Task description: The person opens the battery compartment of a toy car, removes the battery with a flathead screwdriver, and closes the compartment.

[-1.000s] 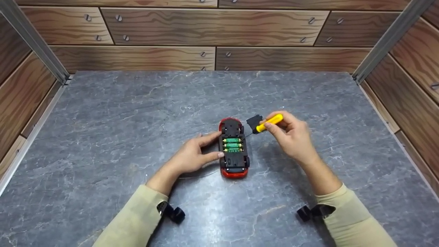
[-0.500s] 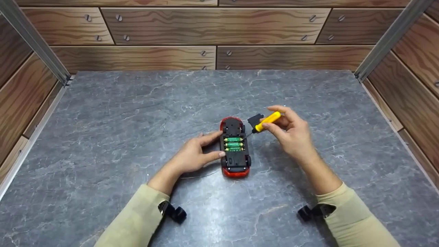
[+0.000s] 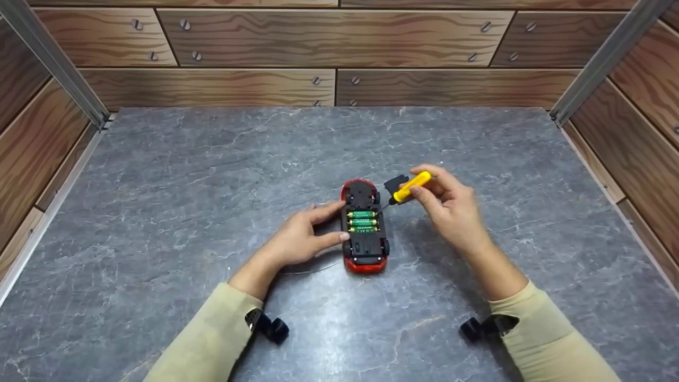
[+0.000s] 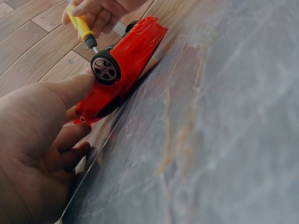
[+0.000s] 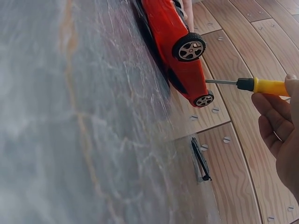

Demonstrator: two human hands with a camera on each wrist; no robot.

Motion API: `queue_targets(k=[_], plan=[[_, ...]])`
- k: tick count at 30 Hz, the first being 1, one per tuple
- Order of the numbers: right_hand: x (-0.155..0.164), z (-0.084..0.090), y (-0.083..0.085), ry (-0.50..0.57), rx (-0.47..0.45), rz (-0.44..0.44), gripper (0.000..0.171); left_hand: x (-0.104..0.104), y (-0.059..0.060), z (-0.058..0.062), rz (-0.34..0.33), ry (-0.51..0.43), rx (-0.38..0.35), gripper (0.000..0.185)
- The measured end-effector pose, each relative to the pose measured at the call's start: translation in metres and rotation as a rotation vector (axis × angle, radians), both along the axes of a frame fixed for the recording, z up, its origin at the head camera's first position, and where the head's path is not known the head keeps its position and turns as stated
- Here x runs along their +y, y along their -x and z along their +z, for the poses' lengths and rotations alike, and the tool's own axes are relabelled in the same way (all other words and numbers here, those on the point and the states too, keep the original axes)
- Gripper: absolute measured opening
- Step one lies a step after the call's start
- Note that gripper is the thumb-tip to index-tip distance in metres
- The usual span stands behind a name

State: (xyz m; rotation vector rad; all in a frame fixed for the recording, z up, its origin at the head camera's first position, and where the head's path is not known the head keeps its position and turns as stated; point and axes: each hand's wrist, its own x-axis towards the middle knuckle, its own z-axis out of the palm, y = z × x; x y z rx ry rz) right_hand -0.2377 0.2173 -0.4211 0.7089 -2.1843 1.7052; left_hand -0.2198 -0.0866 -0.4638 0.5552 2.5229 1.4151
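Observation:
A red toy car [image 3: 366,246] lies upside down on the table, its black underside up and several green batteries [image 3: 363,222] showing in the open compartment. My left hand [image 3: 297,239] grips the car's left side, thumb on the underside's edge and fingers along the body [image 4: 135,51]. Between thumb and fingers, my right hand [image 3: 453,212] pinches the yellow handle of a screwdriver [image 3: 414,185]. Its shaft [image 5: 222,82] slants down to the right edge of the battery compartment; the tip is hidden behind the car's side in the right wrist view.
A black battery cover [image 3: 393,183] lies just beyond the car's right side, partly behind the screwdriver. From the car's lower left a thin wire [image 3: 315,270] runs toward the left wrist. Wood-patterned walls [image 3: 339,37] enclose the grey marbled table [image 3: 238,154].
The screwdriver handle has shifted slightly left and tilted up a little, with the right fingers adjusting on it. Car and left hand have edged slightly right.

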Motion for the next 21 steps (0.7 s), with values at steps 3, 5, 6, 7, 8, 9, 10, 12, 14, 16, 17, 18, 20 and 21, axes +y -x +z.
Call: queue_targets(k=[3, 5, 6, 7, 8, 9, 10, 12, 14, 16, 17, 18, 20, 21], plan=[[-0.0003, -0.0002, 0.0010, -0.016, 0.020, -0.001, 0.026, 0.0006, 0.0004, 0.0008, 0.002, -0.003, 0.002, 0.072], [-0.0002, -0.0004, 0.0014, -0.021, 0.025, 0.001, 0.025, 0.0013, 0.0006, 0.0009, 0.003, -0.009, -0.005, 0.072], [-0.0001, -0.0004, 0.0015, -0.022, 0.025, 0.002, 0.024, 0.0017, 0.0009, 0.0007, 0.004, -0.013, -0.010, 0.072], [0.0000, -0.0008, 0.0013, -0.021, 0.024, 0.003, 0.023, 0.0020, 0.0006, 0.0006, 0.004, -0.016, -0.015, 0.072], [0.0003, -0.0012, 0.0012, -0.016, 0.020, 0.006, 0.023, 0.0025, 0.0007, 0.0002, 0.004, -0.018, -0.017, 0.072], [0.0008, -0.0017, 0.0012, -0.017, 0.019, 0.004, 0.022, 0.0029, 0.0007, -0.0002, 0.003, -0.020, -0.018, 0.072], [0.0011, -0.0018, 0.0011, -0.017, 0.018, 0.003, 0.022, 0.0033, 0.0008, -0.0006, 0.003, -0.023, -0.020, 0.072], [0.0019, -0.0021, 0.0012, -0.019, 0.018, 0.002, 0.022, 0.0039, 0.0012, -0.0015, 0.002, -0.027, -0.023, 0.073], [0.0026, -0.0024, 0.0015, -0.015, 0.009, 0.010, 0.021, 0.0040, 0.0013, -0.0023, 0.002, -0.026, -0.025, 0.073], [0.0028, -0.0019, 0.0013, 0.003, -0.015, 0.026, 0.021, 0.0039, 0.0014, -0.0029, 0.000, -0.026, -0.030, 0.074], [0.0028, -0.0015, 0.0014, 0.015, -0.029, 0.036, 0.020, 0.0038, 0.0015, -0.0029, -0.001, -0.026, -0.031, 0.073], [0.0026, -0.0010, 0.0014, 0.025, -0.043, 0.044, 0.019, 0.0035, 0.0014, -0.0026, 0.000, -0.026, -0.031, 0.073], [0.0017, 0.0007, 0.0014, 0.046, -0.068, 0.061, 0.019, 0.0030, 0.0014, -0.0016, 0.001, -0.032, -0.032, 0.073], [0.0014, 0.0016, 0.0015, 0.055, -0.076, 0.069, 0.019, 0.0027, 0.0012, -0.0009, 0.003, -0.035, -0.034, 0.073]])
